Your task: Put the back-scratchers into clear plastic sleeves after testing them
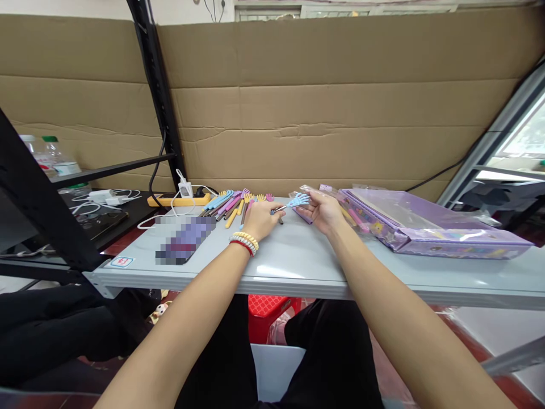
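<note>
From here I can see the left hand (260,220) closed on the thin rod of a blue hand-shaped stick (298,200), held just above the grey counter (293,255), while the right hand (324,211) is at its splayed blue end, fingers curled, though whether they grip it I cannot tell. More colourful hand-shaped sticks (232,203) lie in a loose row beside the left hand, and past the right one sits an open purple box (426,227).
</note>
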Action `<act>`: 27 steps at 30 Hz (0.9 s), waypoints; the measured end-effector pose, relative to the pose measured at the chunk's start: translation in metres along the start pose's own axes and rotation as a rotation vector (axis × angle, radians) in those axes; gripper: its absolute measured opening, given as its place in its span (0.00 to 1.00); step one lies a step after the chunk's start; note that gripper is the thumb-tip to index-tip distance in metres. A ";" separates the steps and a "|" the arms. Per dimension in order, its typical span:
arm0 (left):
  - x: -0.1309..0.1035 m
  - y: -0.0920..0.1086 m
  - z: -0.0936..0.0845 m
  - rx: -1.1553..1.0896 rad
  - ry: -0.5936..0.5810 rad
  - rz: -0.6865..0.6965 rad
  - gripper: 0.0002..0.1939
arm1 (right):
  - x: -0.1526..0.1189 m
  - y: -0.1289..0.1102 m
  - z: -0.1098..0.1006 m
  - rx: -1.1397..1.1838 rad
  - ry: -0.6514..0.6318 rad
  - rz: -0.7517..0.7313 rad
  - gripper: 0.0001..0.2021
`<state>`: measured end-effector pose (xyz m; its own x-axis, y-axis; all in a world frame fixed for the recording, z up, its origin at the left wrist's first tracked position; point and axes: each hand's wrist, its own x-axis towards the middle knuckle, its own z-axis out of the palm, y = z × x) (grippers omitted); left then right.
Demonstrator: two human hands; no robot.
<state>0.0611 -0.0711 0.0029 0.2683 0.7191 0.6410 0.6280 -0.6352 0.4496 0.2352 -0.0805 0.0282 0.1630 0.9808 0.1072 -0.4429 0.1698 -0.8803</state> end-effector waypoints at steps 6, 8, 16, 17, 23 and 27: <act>0.000 -0.003 0.002 0.018 0.015 -0.002 0.12 | 0.002 -0.001 -0.003 0.025 -0.005 0.007 0.09; 0.000 -0.002 0.001 0.020 0.002 0.001 0.13 | 0.003 -0.001 -0.003 0.021 -0.017 0.027 0.11; -0.001 0.003 -0.003 0.087 -0.047 0.036 0.13 | 0.002 0.001 -0.002 -0.047 -0.104 0.047 0.14; -0.001 0.004 -0.002 0.092 -0.040 0.044 0.13 | 0.002 0.002 -0.001 -0.060 -0.114 0.043 0.14; -0.001 0.004 0.001 0.108 -0.002 0.101 0.14 | -0.001 0.005 0.003 -0.107 -0.132 0.000 0.11; -0.001 0.005 0.001 0.120 0.003 0.150 0.13 | -0.003 0.003 0.005 -0.079 -0.120 -0.067 0.10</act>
<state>0.0651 -0.0744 0.0039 0.3633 0.6180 0.6972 0.6640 -0.6967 0.2716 0.2291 -0.0828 0.0274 0.0811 0.9728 0.2169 -0.3634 0.2315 -0.9024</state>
